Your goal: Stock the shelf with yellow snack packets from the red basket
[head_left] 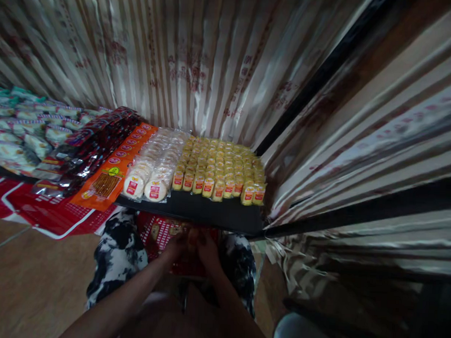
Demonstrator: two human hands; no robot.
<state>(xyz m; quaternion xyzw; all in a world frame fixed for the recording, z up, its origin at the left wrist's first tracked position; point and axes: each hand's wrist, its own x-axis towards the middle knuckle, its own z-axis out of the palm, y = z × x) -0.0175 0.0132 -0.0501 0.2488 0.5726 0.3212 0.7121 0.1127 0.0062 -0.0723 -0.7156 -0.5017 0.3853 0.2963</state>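
Note:
My left hand (177,246) and my right hand (206,248) meet low in the view, just under the front edge of a black shelf (208,213). Both hands rest at a red basket (159,236) held between my knees. The dim light hides whether the fingers grip anything. On the shelf lie rows of small yellow snack packs (220,166), round white cakes in clear wrap (154,171) and orange packets (115,171).
Dark red packets (95,143) and white-green packs (14,130) fill the shelf's left part. A striped curtain (178,57) hangs behind and to the right. A red sheet (40,213) lies below the shelf on the brown floor (26,280).

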